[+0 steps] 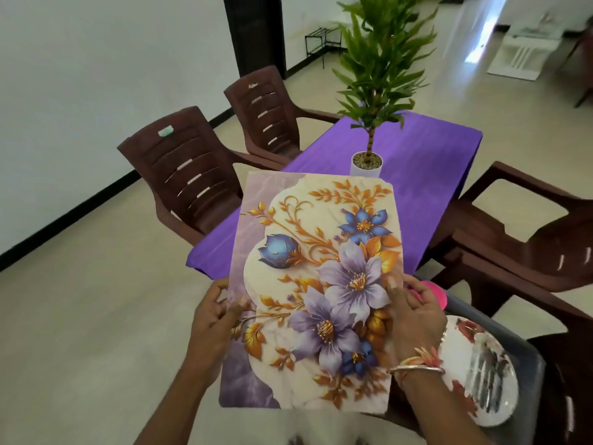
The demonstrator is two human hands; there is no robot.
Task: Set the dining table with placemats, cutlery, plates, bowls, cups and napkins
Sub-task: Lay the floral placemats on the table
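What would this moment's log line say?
left hand: holds placemat | right hand: holds placemat | table: plant | plate: off table, right

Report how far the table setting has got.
Done: nothing laid yet; the purple table shows only a potted plant. In hand: left hand and right hand grip a floral placemat by its edges, above the table's near end. Left: laying that placemat, then the flowered plate waiting at the right, plus cutlery, bowls, cups and napkins.

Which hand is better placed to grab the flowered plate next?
Probably the right hand: the plate lies just beside its wrist, while the left hand grips the far edge of the placemat. Both hold the placemat now.
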